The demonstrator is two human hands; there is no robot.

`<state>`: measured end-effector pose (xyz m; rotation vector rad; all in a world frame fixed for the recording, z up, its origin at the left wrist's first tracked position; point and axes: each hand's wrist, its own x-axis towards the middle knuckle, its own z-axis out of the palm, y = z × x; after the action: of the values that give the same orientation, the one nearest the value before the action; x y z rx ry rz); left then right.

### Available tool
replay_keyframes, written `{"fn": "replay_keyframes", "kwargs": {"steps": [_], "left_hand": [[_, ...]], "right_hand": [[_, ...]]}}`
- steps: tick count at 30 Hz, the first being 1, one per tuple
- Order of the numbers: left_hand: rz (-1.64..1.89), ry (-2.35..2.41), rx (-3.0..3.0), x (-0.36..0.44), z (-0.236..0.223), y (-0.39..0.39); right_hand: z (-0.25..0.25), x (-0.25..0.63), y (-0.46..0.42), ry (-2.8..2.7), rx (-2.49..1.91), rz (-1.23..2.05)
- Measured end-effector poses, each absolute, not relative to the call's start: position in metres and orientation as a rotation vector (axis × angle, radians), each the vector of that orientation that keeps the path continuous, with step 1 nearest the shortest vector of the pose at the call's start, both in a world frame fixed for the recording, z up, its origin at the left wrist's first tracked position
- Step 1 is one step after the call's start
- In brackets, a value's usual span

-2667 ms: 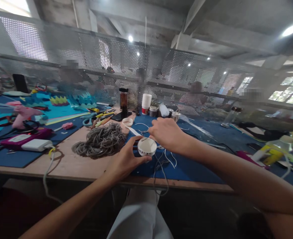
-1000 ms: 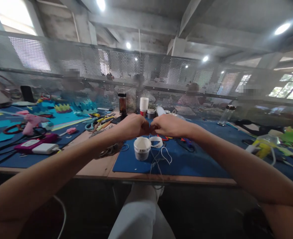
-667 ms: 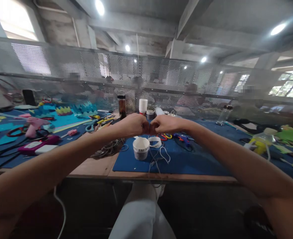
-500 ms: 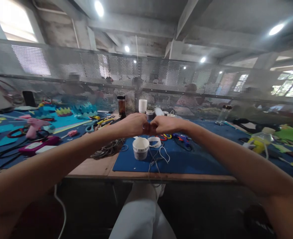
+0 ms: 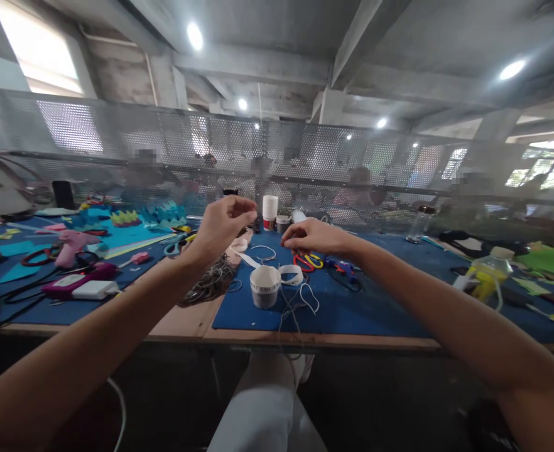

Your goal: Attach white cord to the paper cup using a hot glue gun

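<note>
My left hand is raised above the mat, its thumb and bent fingers apart, with nothing visible between them. To its right, my right hand hovers with loosely curled fingers, the fingertips apart and nothing visible in them. Below and between them stands a paper cup with a printed white band around its rim. A white ribbon runs from a small roll beside my left wrist toward the cup. On the cup's right lies a loop of printed ribbon. White cord trails over the mat's front edge.
Red and yellow-handled scissors and a blue glue gun lie right of the cup. Stacked paper cups stand behind. Tangled grey cord and a pink glue gun lie left. A yellow-liquid bottle stands right.
My hands were together with fingers closed; they have moved apart, the left one up and to the left, and their fingers have loosened. A thin cord loop now shows on the mat behind the cup.
</note>
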<state>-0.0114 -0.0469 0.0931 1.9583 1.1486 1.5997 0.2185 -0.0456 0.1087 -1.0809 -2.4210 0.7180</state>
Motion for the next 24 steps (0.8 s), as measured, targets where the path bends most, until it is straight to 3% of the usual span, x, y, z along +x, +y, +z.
{"fn": "replay_keyframes", "kwargs": {"steps": [6,24], "left_hand": [[1.217,0.845,1.387,-0.001,0.054,-0.062],[1.301,0.595,0.912,0.017,0.03,-0.063]], "right_hand": [[0.105,0.212,-0.05,-2.207,-1.048,0.953],[0.096,0.204,-0.05,-2.154,-0.937,1.142]]}}
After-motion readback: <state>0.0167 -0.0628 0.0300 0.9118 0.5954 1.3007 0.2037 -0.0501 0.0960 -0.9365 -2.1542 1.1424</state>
